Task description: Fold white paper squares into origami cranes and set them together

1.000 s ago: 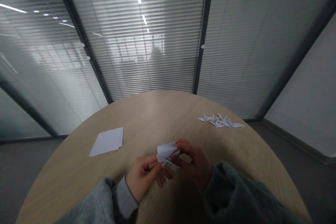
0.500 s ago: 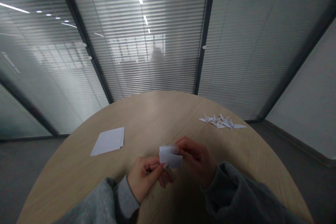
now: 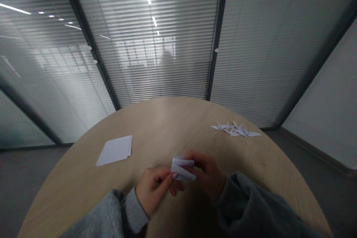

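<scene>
A small folded piece of white paper (image 3: 182,174) is held between my two hands above the near part of the table. My left hand (image 3: 154,186) pinches its lower left corner between thumb and fingers. At the paper's right side, my right hand (image 3: 209,173) has its fingers on it, with a finger between the upper and lower layers, which stand apart like a wedge. The right fingertips are partly hidden behind the paper.
On the round wooden table (image 3: 167,119), a stack of white paper sheets (image 3: 115,150) lies to the left. Several folded white paper cranes (image 3: 235,129) sit in a cluster at the right, near the edge. Beyond the table stand glass panels with blinds (image 3: 167,78).
The paper's layers have spread apart at the right, and its lower flap now tilts downward. My right hand has shifted slightly down and left. My left hand keeps its pinch.
</scene>
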{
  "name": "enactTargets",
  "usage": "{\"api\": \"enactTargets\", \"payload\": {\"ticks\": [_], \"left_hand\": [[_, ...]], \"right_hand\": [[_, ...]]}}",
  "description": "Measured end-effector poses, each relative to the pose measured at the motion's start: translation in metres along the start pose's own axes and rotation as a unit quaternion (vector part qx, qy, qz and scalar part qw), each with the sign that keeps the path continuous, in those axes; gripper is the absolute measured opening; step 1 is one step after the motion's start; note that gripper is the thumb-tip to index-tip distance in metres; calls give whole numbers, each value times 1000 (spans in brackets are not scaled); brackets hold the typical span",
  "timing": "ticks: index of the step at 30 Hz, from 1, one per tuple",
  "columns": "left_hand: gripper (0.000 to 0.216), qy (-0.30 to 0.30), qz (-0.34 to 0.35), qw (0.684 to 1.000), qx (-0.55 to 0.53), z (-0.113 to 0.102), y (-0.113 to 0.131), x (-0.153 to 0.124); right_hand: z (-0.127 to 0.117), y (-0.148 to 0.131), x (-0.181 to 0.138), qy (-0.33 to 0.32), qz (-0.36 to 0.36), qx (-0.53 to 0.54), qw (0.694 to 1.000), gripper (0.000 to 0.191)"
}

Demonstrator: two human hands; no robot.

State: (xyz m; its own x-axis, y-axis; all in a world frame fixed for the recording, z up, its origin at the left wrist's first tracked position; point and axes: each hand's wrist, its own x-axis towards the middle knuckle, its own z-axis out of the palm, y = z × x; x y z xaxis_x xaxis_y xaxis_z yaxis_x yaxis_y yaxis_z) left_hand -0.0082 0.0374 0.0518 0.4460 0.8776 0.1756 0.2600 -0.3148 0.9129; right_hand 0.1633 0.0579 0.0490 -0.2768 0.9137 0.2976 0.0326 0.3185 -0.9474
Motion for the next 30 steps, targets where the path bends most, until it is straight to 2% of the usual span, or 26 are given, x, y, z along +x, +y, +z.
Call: {"api": "enactTargets", "payload": {"ticks": [8, 15, 24, 28, 30], "left_hand": [[49, 20, -27, 999, -13, 0, 0, 1], [51, 53, -70, 994, -70, 1, -3, 3], [48, 59, -59, 995, -62, 0, -2, 2], [48, 55, -58, 995, -58, 0, -3, 2], [49, 54, -61, 995, -60, 0, -3, 2]], "right_hand": [[0, 0, 3, 5, 58, 72, 996, 31], [1, -2, 4, 21, 34, 52, 998, 48], [-2, 7, 5, 31, 13, 45, 998, 32], [-2, 7, 4, 21, 18, 65, 998, 36], [-1, 4, 3, 36, 27, 76, 996, 38]]}}
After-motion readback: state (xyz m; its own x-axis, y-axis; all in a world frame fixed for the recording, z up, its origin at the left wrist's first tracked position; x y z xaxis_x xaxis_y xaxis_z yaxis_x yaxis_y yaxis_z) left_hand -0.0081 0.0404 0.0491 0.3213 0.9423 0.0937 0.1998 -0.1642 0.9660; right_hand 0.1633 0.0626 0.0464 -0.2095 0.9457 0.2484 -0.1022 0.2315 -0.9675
